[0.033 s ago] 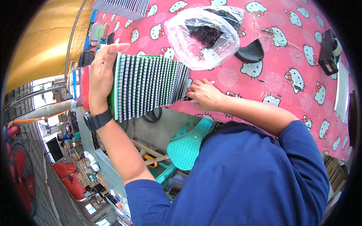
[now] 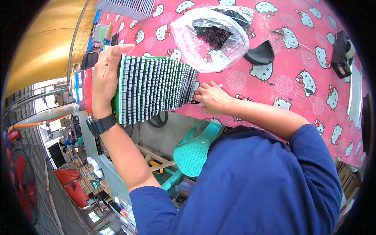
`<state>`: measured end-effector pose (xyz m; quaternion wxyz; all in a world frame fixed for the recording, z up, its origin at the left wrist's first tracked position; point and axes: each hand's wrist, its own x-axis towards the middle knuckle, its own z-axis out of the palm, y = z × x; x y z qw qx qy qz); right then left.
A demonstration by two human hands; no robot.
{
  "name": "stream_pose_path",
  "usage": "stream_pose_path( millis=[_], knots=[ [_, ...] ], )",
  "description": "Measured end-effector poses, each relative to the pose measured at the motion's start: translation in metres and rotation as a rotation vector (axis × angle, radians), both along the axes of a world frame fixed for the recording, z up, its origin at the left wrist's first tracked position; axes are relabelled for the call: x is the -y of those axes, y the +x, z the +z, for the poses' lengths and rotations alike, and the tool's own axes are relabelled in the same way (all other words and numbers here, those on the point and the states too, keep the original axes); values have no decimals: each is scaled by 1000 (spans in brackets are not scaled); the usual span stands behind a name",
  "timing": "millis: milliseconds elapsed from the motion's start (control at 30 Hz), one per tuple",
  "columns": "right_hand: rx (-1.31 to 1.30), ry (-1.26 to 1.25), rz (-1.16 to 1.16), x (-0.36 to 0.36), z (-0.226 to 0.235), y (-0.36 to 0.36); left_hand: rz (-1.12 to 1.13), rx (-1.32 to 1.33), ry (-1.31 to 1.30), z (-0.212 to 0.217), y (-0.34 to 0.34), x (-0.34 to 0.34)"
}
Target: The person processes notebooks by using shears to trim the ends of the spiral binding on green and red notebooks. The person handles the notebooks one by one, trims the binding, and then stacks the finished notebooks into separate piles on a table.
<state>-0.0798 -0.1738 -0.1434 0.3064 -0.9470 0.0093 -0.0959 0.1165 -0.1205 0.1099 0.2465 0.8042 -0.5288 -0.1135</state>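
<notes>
A long row of thin green-and-white packs (image 2: 156,92) stands on edge along the near rim of the table. My left hand (image 2: 105,80), with a black watch on its wrist, lies flat against the row's left end, fingers straight up. At the right end my right hand (image 2: 209,98) has its fingers curled against the last packs. The row is squeezed between the two hands. More red and blue packs (image 2: 83,90) show behind my left hand.
The table wears a pink cloth with cartoon cats (image 2: 297,58). On it lie a clear bag of dark bits (image 2: 213,35), a black curved piece (image 2: 260,53), a black tape dispenser (image 2: 340,55) and a grey stack (image 2: 125,7). A teal chair (image 2: 194,150) stands below.
</notes>
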Motion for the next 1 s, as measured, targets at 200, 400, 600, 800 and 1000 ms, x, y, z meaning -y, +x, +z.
stream_pose_path(
  millis=[200,400,600,800,1000],
  knots=[
    [-488,314,142,28,-5,50,-26,2,-10,-1,-2,6],
    [-514,224,217,23,5,48,-57,64,-32,0,-6,4],
    [-232,105,-46,-2,17,4,-90,95,-66,-3,0,2],
    [-127,56,-54,-3,9,5,-61,95,28,3,0,0],
    [-451,252,118,15,18,33,-39,110,0,-2,5,-8]
  ],
)
